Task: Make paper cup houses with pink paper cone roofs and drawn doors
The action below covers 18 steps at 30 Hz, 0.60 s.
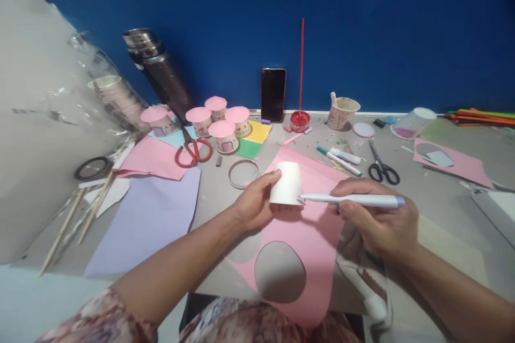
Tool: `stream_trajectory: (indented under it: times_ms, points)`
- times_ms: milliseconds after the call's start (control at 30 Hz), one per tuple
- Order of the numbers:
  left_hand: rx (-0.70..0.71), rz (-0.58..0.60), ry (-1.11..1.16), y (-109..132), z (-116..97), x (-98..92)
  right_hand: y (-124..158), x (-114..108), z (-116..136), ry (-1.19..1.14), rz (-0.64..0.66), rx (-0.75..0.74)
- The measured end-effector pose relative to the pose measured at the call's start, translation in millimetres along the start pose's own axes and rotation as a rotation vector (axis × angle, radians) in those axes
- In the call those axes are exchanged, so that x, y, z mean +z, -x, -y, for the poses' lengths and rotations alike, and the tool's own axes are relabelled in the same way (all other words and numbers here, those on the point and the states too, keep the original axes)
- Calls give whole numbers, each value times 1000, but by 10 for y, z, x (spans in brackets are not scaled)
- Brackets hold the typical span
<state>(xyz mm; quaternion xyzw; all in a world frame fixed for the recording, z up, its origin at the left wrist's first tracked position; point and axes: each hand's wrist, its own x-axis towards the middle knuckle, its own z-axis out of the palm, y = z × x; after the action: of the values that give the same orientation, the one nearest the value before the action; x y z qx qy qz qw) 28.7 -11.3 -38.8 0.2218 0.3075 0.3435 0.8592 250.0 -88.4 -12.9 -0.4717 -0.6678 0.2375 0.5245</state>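
Note:
My left hand [257, 201] is closed around a plain white paper cup [286, 182], thumb on its near-left side, the cup upside down with its wide rim lowest. In my right hand [380, 222] lies a white marker [362, 200] with a lilac end, its tip at the cup's lower right edge. Whether the tip touches the cup I cannot tell. Beneath both hands spreads a pink paper sheet [317, 257] with a round hole cut out. Several decorated cups with pink paper roofs [223, 129] stand at the back left.
Red-handled scissors [193, 151], a tape roll [243, 173] and lilac paper [148, 225] are on the left. A dark flask [161, 72] and a phone [273, 95] stand at the back. Black scissors [382, 166], markers [340, 161] and a patterned cup [343, 113] are on the right.

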Motion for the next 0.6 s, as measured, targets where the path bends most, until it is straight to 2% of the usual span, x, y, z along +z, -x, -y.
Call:
stream_trajectory:
  times_ms: [133,600]
  points:
    - [5,-35,-10,5,34,16,-1,3,6,-22,22,-5]
    - [3,-17,45,29,37,44,-12,-1,51,-11,24,-25]
